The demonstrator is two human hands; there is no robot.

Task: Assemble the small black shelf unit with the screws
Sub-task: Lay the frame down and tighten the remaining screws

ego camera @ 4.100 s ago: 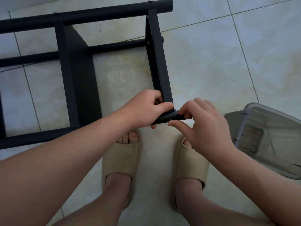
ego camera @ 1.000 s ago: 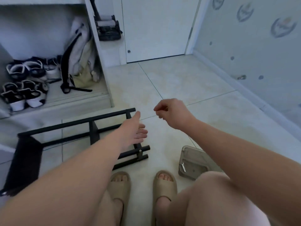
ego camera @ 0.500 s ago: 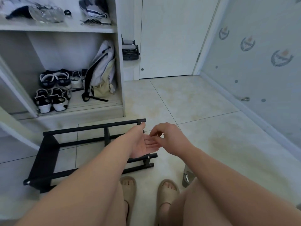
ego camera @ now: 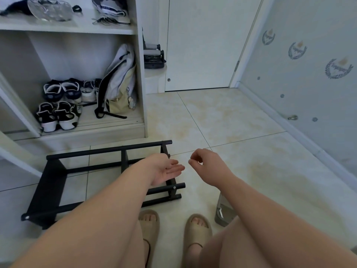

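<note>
left hand (ego camera: 164, 169): palm up, fingers straight; right hand (ego camera: 208, 165): fingers curled, tips together; shelf (ego camera: 108, 149): on floor; box (ego camera: 221, 209): contents unclear; cabinet (ego camera: 142, 93): shoes (ego camera: 58, 115), bag (ego camera: 119, 80)

We see both bare arms stretched forward and a little down, side by side. The bare left forearm (ego camera: 116, 200) comes in from the lower left. The left hand (ego camera: 164, 171) is turned palm up, and its fingers (ego camera: 176, 168) are straight, close together and pointing to the right. The bare right forearm (ego camera: 260, 200) comes in from the lower right. The right hand (ego camera: 208, 167) shows us its back, with the fingers curled inward and the tips of thumb and forefinger (ego camera: 191, 161) meeting. Whether they pinch something, we cannot tell. The two hands are near each other but apart.
</note>
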